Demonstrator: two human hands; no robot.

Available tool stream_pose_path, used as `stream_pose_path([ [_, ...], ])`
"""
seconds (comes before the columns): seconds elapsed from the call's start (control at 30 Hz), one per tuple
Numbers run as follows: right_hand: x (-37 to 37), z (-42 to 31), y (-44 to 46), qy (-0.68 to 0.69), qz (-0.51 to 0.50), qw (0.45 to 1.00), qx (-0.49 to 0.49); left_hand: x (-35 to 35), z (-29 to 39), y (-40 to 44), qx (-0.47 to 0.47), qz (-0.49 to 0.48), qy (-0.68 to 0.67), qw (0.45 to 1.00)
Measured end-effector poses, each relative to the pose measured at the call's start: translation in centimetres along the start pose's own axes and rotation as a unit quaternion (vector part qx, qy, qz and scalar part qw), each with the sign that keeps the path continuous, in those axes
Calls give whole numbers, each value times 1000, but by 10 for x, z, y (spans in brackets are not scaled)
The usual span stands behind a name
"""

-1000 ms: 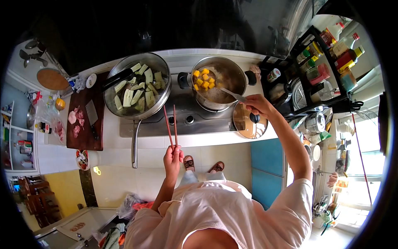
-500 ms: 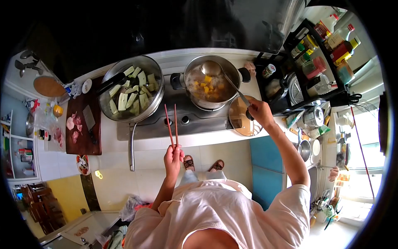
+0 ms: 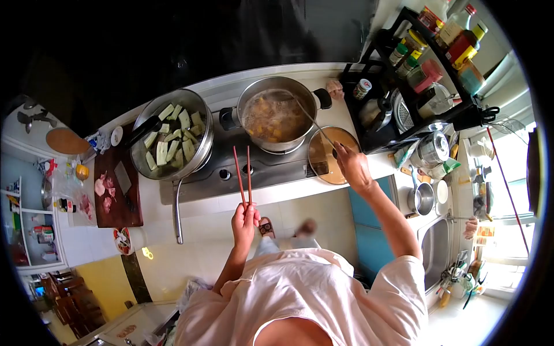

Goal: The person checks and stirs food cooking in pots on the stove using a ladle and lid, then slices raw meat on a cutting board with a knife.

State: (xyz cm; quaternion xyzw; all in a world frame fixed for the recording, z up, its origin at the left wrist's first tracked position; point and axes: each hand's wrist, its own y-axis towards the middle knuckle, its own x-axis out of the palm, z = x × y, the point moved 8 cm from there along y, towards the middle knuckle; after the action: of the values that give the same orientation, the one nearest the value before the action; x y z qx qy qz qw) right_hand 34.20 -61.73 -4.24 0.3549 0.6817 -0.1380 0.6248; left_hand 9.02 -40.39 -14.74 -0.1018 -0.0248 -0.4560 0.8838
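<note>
My right hand [image 3: 353, 167] grips a metal ladle by the end of its long handle [image 3: 314, 123]. Its bowl is mostly under the bubbling broth in a steel pot [image 3: 288, 144], among blurred orange chunks. In my left hand [image 3: 245, 224] are red chopsticks [image 3: 239, 175], tips apart, pointing up over the front of the stove [image 3: 219, 187] and touching nothing. Left of the pot sits a long-handled pan [image 3: 205, 151] with pale green cut vegetable pieces [image 3: 173, 151]. A black handle [image 3: 144, 131] lies across its rim. Beneath my right hand is a glass lid [image 3: 323, 164] on the counter.
On the far left, a dark chopping board [image 3: 124, 220] bears pieces of raw meat [image 3: 107, 204] and a knife [image 3: 122, 177]. A black rack [image 3: 369, 138] with bottles and jars stands to the right. Beyond it are a small saucepan [image 3: 423, 198] and a sink [image 3: 437, 242].
The ladle's bowl has gone from the surface down into the broth, which now looks stirred and foamy. My right hand has moved slightly left and down. The view has shifted a little; the chopsticks stay held.
</note>
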Motion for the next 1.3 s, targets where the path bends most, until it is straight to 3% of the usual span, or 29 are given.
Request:
stream_pose_path([
  [0.1, -16, 3, -4, 202, 52, 978, 29, 14, -2, 0, -3, -7, -8, 1000],
  [0.13, -1, 14, -9, 287, 12, 952, 103, 20, -4, -1, -6, -13, -12, 1000],
  [0.17, 26, 21, -17, 554, -84, 797, 225, 27, -5, -1, -8, -20, -8, 1000],
  [0.23, 45, 27, -35, 751, -89, 553, 351, 44, -7, -2, -9, -44, -3, 999],
  [0.3, 47, 34, -63, 808, -65, 476, 340, 60, -13, -2, -28, -52, -7, 998],
  [0.33, 24, 32, -77, 827, -67, 473, 296, 69, -13, -3, -31, -54, 7, 998],
  [0.43, -25, 54, -163, 776, -3, 520, 356, 98, -13, -5, -45, -78, 45, 995],
  [0.63, -109, 108, -373, 674, 226, 512, 482, 168, -23, -13, -37, -165, 44, 985],
  [0.83, -92, 241, -486, 509, 411, 541, 529, 242, -30, -33, -52, -244, 70, 966],
  [0.93, -42, 333, -524, 491, 424, 534, 542, 263, -28, -43, -54, -256, 74, 962],
  [1.07, 15, 404, -551, 515, 460, 471, 549, 267, -28, -54, -61, -232, 100, 966],
  [1.3, 24, 419, -537, 586, 423, 453, 521, 268, -29, -63, -58, -215, 117, 968],
])
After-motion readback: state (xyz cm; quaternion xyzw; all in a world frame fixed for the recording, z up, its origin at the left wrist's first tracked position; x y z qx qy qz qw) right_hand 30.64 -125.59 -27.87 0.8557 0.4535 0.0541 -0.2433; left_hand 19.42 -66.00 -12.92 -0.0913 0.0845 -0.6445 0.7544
